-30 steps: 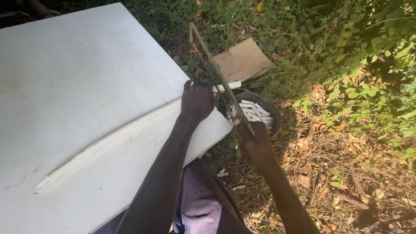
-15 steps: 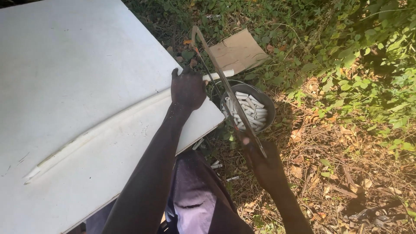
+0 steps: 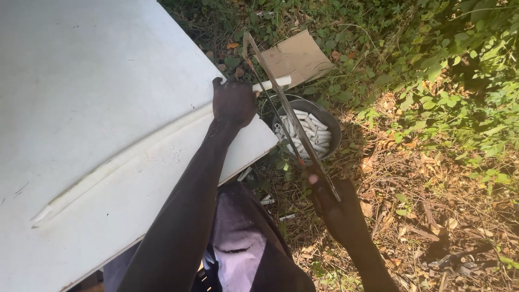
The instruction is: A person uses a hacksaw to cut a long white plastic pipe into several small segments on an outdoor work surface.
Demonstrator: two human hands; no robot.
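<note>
White plastic pipe [image 3: 270, 84] is lying along the right edge of the white worktop [image 3: 97, 108], its free end sticking out past the corner toward the right. The left hand [image 3: 233, 103] is pressing down on the pipe at the worktop edge, fingers curled over it and pinning it in place. The right hand [image 3: 334, 204] is closing around the handle of a hacksaw [image 3: 286, 116] at the near right, fist wrapped tight. The hacksaw frame is running diagonally from the near right up to the far left, and its blade is crossing the pipe just right of the left hand, touching it there.

A dark round metal bowl [image 3: 330, 121] is sitting on the ground just below the pipe's overhanging end, right of the worktop corner. Short white cut pipe pieces [image 3: 305, 132] are piling inside it. A few more white offcuts [image 3: 267, 200] are lying on the ground near the worktop's lower edge.

A flat piece of brown cardboard [image 3: 296, 57] is resting on the ground at the far side, just beyond the pipe end. Green weeds [image 3: 432, 65] are covering the far right; dry brown leaves [image 3: 421, 178] are littering the near right ground. The person's lap, in dark and pale purple cloth [image 3: 238, 243], is showing at the near centre.
</note>
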